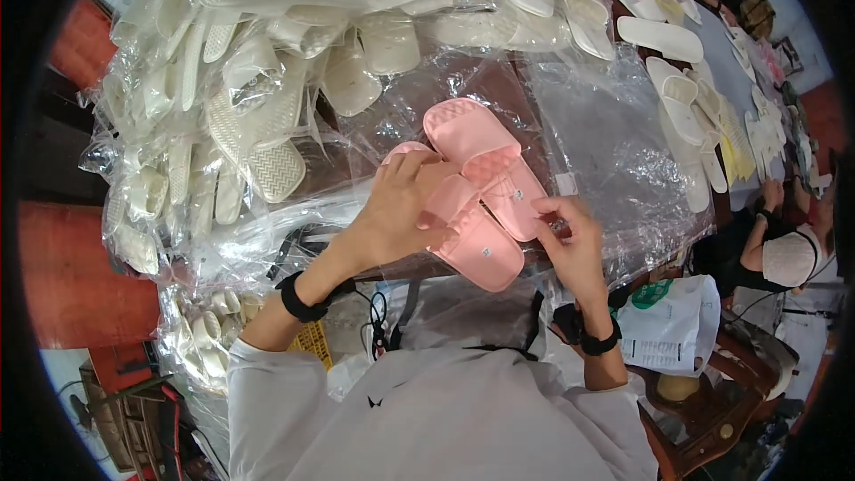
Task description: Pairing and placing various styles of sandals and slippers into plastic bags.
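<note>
Two pink slippers lie side by side, partly overlapping, on the plastic-covered table in front of me. My left hand [401, 209] is wrapped over the strap of the nearer slipper [485, 254], its thumb against the strap's near side. The fingers hide most of that slipper's toe. The farther slipper [472, 132] points its toe away from me, with its heel toward my right hand [570, 236]. Bent fingers and thumb of that hand close on the heel's right edge. A small pale label marks each insole.
Cream slippers in clear bags [276, 107] are heaped at the left and back. Clear plastic sheets [597, 125] cover the table. Loose white slippers [659, 38] lie at the right. A white bag [672, 325] stands below the right edge. Other people [788, 249] sit at the right.
</note>
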Demonstrator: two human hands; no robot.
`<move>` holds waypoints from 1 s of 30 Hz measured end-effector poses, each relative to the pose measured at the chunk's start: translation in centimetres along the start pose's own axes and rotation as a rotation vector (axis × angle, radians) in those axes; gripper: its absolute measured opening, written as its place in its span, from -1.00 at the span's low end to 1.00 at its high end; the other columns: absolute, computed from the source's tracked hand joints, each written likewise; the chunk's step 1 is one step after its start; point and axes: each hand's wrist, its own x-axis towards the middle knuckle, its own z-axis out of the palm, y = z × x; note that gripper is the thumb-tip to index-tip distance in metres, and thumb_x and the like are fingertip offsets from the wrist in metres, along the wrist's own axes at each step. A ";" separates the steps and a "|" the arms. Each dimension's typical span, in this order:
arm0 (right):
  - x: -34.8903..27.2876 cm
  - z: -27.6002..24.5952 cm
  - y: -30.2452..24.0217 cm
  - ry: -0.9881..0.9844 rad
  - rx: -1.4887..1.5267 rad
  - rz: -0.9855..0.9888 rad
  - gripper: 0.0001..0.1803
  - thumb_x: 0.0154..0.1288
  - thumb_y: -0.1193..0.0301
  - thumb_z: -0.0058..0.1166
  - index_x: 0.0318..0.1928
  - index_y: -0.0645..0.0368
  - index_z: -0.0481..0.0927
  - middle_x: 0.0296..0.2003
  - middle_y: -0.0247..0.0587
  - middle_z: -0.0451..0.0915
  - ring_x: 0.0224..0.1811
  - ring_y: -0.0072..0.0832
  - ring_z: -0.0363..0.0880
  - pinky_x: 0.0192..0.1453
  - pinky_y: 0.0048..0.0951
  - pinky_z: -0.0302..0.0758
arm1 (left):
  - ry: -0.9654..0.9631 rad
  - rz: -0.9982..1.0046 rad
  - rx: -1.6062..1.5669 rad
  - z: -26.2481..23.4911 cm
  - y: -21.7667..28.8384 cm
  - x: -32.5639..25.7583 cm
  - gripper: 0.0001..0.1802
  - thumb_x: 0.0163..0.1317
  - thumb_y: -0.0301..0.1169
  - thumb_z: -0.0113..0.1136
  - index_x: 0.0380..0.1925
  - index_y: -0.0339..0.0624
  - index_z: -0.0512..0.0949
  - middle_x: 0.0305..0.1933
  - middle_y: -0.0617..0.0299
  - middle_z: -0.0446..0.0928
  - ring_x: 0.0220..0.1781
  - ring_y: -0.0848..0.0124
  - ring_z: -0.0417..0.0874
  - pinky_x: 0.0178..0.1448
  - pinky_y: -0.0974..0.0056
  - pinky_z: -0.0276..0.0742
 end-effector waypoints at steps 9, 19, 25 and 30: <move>1.3 2.7 0.5 0.045 -0.202 -0.057 -0.76 0.03 0.40 0.35 -0.32 0.13 0.56 -0.39 -0.21 0.54 -0.34 -0.25 0.61 -0.30 -0.28 0.51 | -0.033 0.001 0.002 0.1 -0.2 0.4 -0.19 -0.17 -0.30 0.42 0.20 -0.11 0.40 0.22 -0.03 0.30 0.32 0.00 0.25 0.39 0.01 0.14; 0.3 2.9 1.3 0.124 -0.286 -0.156 -0.87 0.08 0.52 0.26 -0.34 0.18 0.57 -0.48 -0.21 0.46 -0.46 -0.30 0.52 -0.38 -0.33 0.43 | 0.005 0.002 0.022 0.1 0.1 0.7 -0.31 -0.12 -0.33 0.40 0.12 -0.14 0.46 0.18 -0.03 0.33 0.28 0.01 0.29 0.34 0.03 0.21; -0.1 2.5 1.2 0.116 -0.249 -0.129 -0.84 0.08 0.55 0.24 -0.30 0.16 0.56 -0.45 -0.21 0.46 -0.45 -0.28 0.51 -0.36 -0.31 0.42 | -0.029 0.018 0.013 -0.1 0.2 1.1 -0.37 0.01 -0.29 0.34 0.14 -0.16 0.45 0.18 -0.10 0.31 0.25 -0.05 0.28 0.34 -0.01 0.19; 0.9 2.7 0.5 0.146 -0.193 -0.022 -0.84 0.12 0.55 0.23 -0.27 0.17 0.54 -0.42 -0.17 0.48 -0.45 -0.27 0.52 -0.36 -0.32 0.43 | -0.039 0.025 0.036 -0.1 0.1 1.4 -0.36 -0.02 -0.31 0.34 0.14 -0.15 0.45 0.16 -0.09 0.32 0.24 -0.05 0.28 0.32 -0.02 0.23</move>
